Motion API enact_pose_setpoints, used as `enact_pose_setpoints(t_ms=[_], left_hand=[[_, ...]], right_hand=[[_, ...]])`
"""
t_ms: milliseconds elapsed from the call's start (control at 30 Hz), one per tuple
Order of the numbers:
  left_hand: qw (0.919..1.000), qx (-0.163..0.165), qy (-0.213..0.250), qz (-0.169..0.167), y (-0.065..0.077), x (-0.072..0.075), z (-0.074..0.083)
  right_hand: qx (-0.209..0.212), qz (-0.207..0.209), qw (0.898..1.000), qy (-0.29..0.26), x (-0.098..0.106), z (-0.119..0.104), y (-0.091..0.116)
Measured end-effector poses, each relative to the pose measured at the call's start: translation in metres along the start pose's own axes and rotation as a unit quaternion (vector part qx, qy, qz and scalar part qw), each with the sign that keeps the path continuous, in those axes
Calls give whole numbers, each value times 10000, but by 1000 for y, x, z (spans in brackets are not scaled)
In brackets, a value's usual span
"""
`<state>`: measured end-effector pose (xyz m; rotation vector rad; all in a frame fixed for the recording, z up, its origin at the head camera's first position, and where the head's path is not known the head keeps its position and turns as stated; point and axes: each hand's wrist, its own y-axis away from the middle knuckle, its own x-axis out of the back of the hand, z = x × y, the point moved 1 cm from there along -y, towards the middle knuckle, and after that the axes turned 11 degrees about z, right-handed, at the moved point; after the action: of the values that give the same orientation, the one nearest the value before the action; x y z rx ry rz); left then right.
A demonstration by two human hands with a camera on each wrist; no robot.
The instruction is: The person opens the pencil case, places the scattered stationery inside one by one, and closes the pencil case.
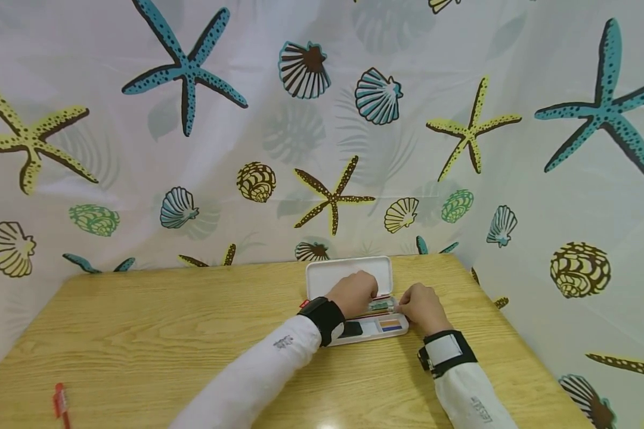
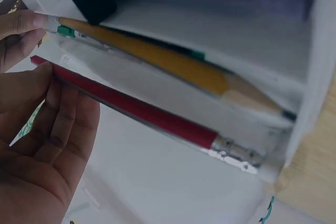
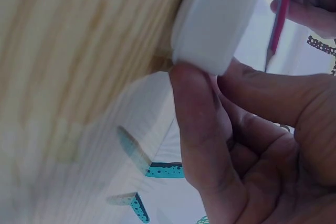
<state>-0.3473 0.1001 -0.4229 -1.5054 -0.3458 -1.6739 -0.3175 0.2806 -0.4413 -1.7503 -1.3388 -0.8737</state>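
Observation:
An open white pencil case (image 1: pixel 349 277) lies on the table, its lid tipped back. Over it, my left hand (image 1: pixel 354 295) pinches a red pencil (image 2: pixel 142 106) between thumb and fingers; the pencil has a metal ferrule and a white eraser. At the case's right end, my right hand (image 1: pixel 423 307) grips the end wall, thumb above and index finger against the outside (image 3: pixel 202 124). Inside the case lie a yellow pencil (image 2: pixel 157 56) with a sharpened tip, a clear pen with a green part (image 2: pixel 65 31), and a dark block (image 1: pixel 351 329).
A blue-and-orange striped piece (image 1: pixel 391 325) sits in the case's right part. On the wooden table (image 1: pixel 166 333), a red pen (image 1: pixel 61 405) lies at the front left. A curtain printed with starfish and shells (image 1: pixel 333 196) hangs behind and to the right.

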Motion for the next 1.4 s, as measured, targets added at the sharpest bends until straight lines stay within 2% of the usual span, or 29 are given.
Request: enact_pose_setpoints(t_ms=[267, 500, 933, 1200, 1400], left_hand=[[9993, -119, -319, 121, -2, -10, 1], [9986, -99, -511, 9, -2, -13, 2], [9986, -110, -510, 12, -1, -6, -1], [9995, -37, -305, 68, 7, 14, -9], [9995, -196, 35, 259, 24, 43, -20]], right_hand=[[44, 27, 10000, -14, 2, -3, 1], [-71, -31, 10000, -37, 0, -4, 0], [-5, -43, 10000, -81, 0, -3, 0], [-1, -55, 9998, -168, 0, -2, 2], [-10, -46, 9997, -223, -1, 1, 0]])
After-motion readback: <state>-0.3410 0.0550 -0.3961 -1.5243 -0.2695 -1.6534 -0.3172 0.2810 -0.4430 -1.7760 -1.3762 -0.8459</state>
